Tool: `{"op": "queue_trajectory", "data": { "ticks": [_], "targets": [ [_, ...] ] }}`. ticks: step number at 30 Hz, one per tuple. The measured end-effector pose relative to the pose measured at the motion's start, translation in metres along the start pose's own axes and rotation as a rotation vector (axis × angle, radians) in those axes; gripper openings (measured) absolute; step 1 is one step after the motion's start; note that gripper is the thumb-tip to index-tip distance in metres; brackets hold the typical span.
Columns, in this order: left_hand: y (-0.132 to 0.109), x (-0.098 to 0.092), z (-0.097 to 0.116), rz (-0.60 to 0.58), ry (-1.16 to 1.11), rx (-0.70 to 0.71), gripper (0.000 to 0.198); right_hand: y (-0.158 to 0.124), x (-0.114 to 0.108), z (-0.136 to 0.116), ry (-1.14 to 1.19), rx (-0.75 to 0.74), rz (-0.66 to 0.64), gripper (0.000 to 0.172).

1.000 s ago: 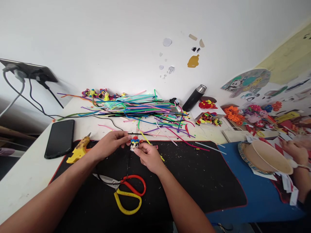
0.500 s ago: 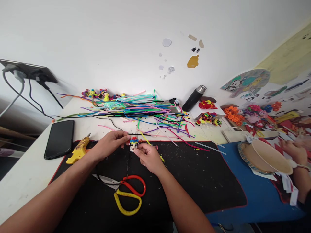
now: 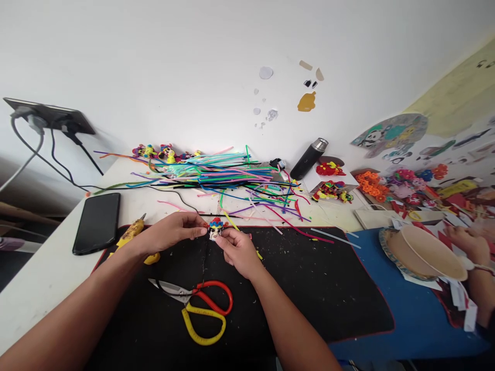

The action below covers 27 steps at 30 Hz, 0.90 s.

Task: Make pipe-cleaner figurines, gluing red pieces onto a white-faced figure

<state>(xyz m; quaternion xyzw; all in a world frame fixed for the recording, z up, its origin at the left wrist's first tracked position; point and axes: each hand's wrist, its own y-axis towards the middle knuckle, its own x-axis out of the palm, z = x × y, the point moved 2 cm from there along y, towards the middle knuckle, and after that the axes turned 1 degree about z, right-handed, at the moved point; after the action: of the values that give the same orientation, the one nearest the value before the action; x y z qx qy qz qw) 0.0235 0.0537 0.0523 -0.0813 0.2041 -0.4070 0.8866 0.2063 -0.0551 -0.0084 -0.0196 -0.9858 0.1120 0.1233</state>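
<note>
Between my two hands is a small doll head (image 3: 215, 236) with a white painted face and a red, blue and yellow headdress. My left hand (image 3: 176, 233) is closed, its thumb and finger pinching the head's left edge. From the right, the thumb and fingers of my right hand (image 3: 240, 252) grip its lower side. Below my hands, scissors (image 3: 204, 312) with one red and one yellow handle lie on the black mat (image 3: 309, 288). A thin black strand crosses their blades. The yellow glue gun (image 3: 130, 233) is partly hidden behind my left wrist.
A phone (image 3: 96, 222) lies at the left. Many coloured pipe cleaners (image 3: 232, 175) are heaped along the wall, near a black thermos (image 3: 309, 158) and finished dolls (image 3: 330, 190). At the right, another person's hand (image 3: 467, 242) works beside a bowl (image 3: 429, 252).
The doll head now shows more squarely, with both hands still at it. My left forearm has shifted over part of the glue gun. The view has moved slightly.
</note>
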Motion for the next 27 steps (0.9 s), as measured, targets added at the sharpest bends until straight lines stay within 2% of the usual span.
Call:
{"op": "queue_trajectory", "data": {
  "ticks": [10, 21, 27],
  "targets": [
    [0.001, 0.001, 0.005, 0.058, 0.012, 0.007, 0.051, 0.0, 0.0, -0.001, -0.013, -0.003, -0.003, 0.04],
    [0.0, 0.002, 0.01, 0.066, 0.008, 0.001, 0.052, -0.001, 0.0, -0.001, -0.019, 0.003, 0.0, 0.042],
    [0.003, 0.001, -0.001, 0.06, 0.005, 0.019, 0.049, -0.001, 0.0, -0.002, -0.055, -0.007, 0.0, 0.042]
  ]
}}
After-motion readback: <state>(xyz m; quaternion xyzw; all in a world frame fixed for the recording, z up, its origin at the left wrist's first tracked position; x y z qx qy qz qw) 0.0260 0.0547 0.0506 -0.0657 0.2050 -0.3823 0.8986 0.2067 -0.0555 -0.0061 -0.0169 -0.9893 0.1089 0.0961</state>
